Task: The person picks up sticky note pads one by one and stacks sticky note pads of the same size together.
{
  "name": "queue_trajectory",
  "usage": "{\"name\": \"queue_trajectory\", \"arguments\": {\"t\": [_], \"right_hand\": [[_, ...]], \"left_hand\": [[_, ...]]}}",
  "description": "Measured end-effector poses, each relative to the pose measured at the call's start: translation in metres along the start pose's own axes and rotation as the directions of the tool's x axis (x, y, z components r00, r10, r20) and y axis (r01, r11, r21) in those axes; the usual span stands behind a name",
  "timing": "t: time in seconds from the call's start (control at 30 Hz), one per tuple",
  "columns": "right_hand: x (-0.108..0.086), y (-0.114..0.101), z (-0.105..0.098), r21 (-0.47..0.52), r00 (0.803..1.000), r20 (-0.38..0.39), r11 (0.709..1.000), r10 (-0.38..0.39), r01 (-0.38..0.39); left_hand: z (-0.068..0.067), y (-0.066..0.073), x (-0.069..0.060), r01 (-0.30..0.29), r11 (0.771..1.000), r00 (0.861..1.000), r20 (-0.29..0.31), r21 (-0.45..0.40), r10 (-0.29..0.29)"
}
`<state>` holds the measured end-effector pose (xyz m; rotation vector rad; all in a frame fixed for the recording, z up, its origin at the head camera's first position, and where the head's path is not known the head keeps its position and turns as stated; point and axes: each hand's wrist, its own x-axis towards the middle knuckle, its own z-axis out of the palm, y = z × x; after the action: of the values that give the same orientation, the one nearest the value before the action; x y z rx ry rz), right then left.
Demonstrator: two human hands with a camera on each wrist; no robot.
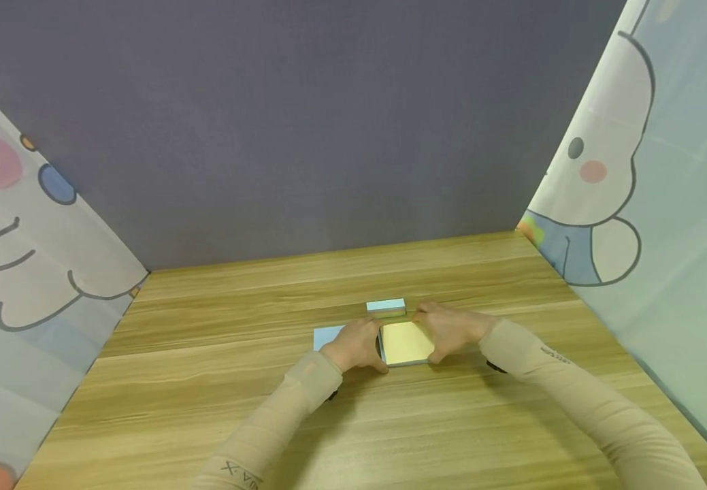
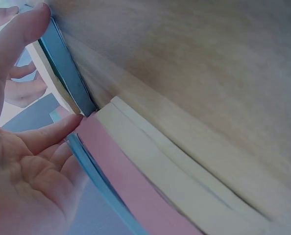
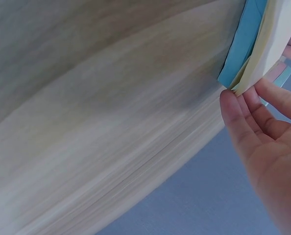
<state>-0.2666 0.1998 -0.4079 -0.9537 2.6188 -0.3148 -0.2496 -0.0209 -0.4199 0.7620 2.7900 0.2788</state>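
A square pad of sticky notes [image 1: 407, 343], yellow on top with a blue layer [image 3: 243, 44] beneath, lies between my two hands on the wooden table. My left hand [image 1: 359, 344] holds its left side, thumb by the near corner and fingers toward the far one. On the opposite side, my right hand [image 1: 454, 332] grips the pad between thumb and fingers. Partly hidden behind my left hand is a blue-topped stack of notes [image 1: 326, 336]; its pink and cream layers [image 2: 131, 181] show in the left wrist view.
Just beyond the pad sits a small light-blue-topped block of layered notes [image 1: 386, 306]. A dark grey panel [image 1: 329, 136] rises at the table's [image 1: 218, 401] back edge. Cartoon-printed curtains [image 1: 678, 224] line both sides.
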Motion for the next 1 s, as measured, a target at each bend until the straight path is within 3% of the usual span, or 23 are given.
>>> {"name": "queue_trajectory", "arguments": {"t": [0.73, 1.0], "right_hand": [[0.0053, -0.0022, 0.0022, -0.04, 1.0, 0.008, 0.999, 0.002, -0.002], [0.0042, -0.0034, 0.002, -0.037, 1.0, 0.0, 0.999, 0.001, -0.001]], "left_hand": [[-0.0003, -0.0001, -0.0014, -0.025, 1.0, 1.0, 0.002, -0.009, 0.025], [-0.0028, 0.0013, -0.0016, 0.002, 0.999, 1.0, 0.017, -0.04, -0.001]]}}
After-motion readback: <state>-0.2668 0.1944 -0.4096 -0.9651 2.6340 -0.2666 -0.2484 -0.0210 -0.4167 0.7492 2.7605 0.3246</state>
